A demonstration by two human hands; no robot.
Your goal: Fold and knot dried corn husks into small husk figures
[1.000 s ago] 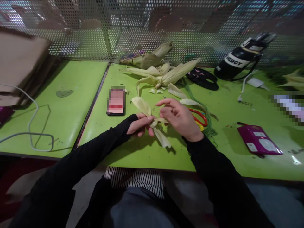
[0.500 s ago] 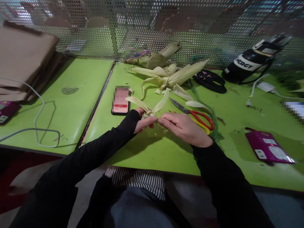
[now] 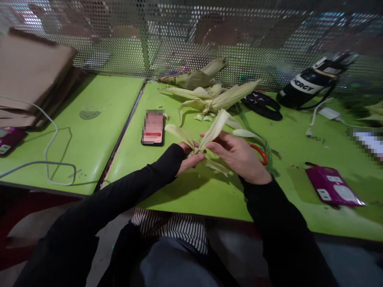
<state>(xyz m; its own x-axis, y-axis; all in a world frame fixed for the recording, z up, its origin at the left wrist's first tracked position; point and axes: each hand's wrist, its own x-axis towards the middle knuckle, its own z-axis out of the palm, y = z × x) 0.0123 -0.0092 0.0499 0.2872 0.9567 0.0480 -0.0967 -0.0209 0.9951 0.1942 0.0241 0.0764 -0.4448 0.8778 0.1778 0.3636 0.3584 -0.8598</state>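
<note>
Corn-husk bundle (image 3: 196, 150) being held above green table (image 3: 179, 191)

The left hand (image 3: 189, 158) is pinching its gathered middle between thumb and fingers, while the right hand (image 3: 239, 154) is clasping one raised strip (image 3: 215, 126). Other husks (image 3: 231, 97) are lying beyond, near a phone (image 3: 153, 128).

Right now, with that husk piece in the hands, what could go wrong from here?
The thin corn husk might tear or slip loose: the left hand pinches its middle, and the right hand is at an upright strip.

The right hand could knock the red handle close beside it, or snag the green string just beyond.
</note>
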